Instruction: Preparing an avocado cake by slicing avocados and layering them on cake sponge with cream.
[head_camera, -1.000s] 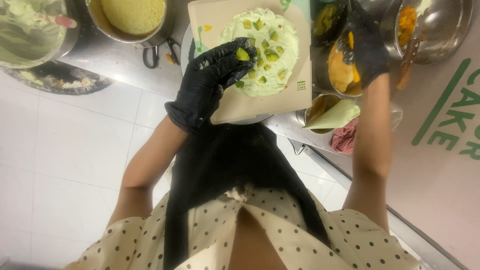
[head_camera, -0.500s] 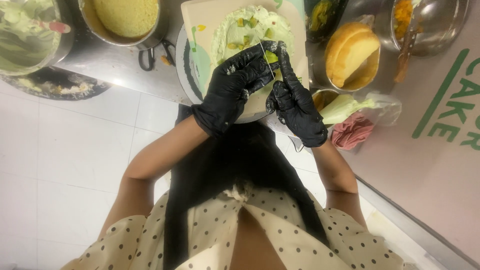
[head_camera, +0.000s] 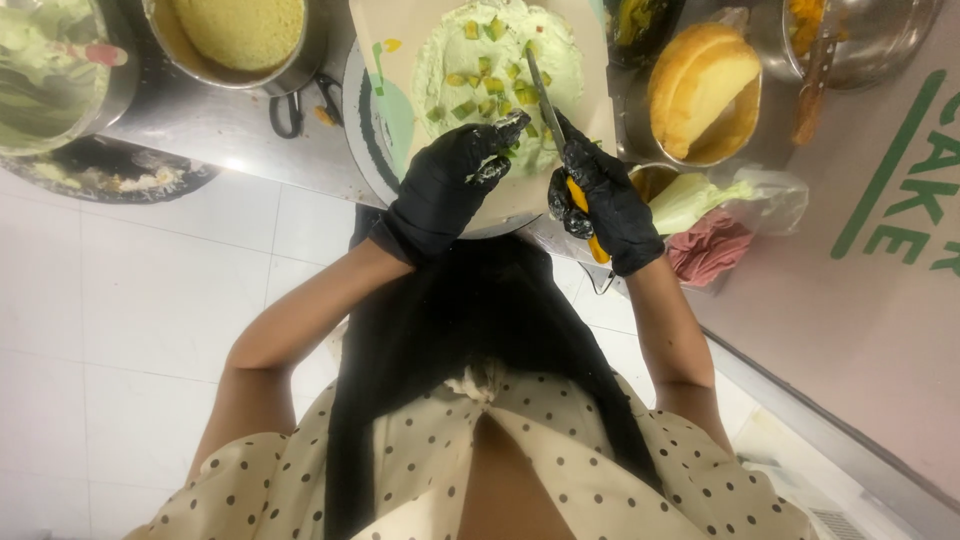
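Gripping a yellow-handled palette knife (head_camera: 560, 130), the right hand (head_camera: 600, 200) was closed tight around the handle, its black glove wrapped fully round, so that the thin blade could lie low and flat over the pale green cream. Beside it the left hand (head_camera: 450, 185), gloved in black too, held nothing; its fingers (head_camera: 500, 135) were loosely curled, with the tips resting at the near edge of the cream, seemingly to steady the cake while the blade worked.

Under both hands sat the cake (head_camera: 495, 75), a round layer spread with green cream and dotted with small yellow-green fruit pieces. It rested on a beige board (head_camera: 590, 60), which lay on a dark turntable (head_camera: 362, 120), apparently so the layer could be turned without being touched.

Left of the cake stood a metal pot of yellow crumbs (head_camera: 240, 35), with black-handled scissors (head_camera: 300, 105) hanging at the counter edge just beside the turntable. Farther left was a bowl of green cream (head_camera: 50, 70) holding a spatula. Right of the cake, a golden sponge (head_camera: 700, 90) sat tilted in a metal bowl, near at hand as though kept ready. Below it lay a plastic piping bag of green cream (head_camera: 715, 195) on a pink cloth (head_camera: 710, 250). Another metal bowl (head_camera: 860, 40) stood at the far right.
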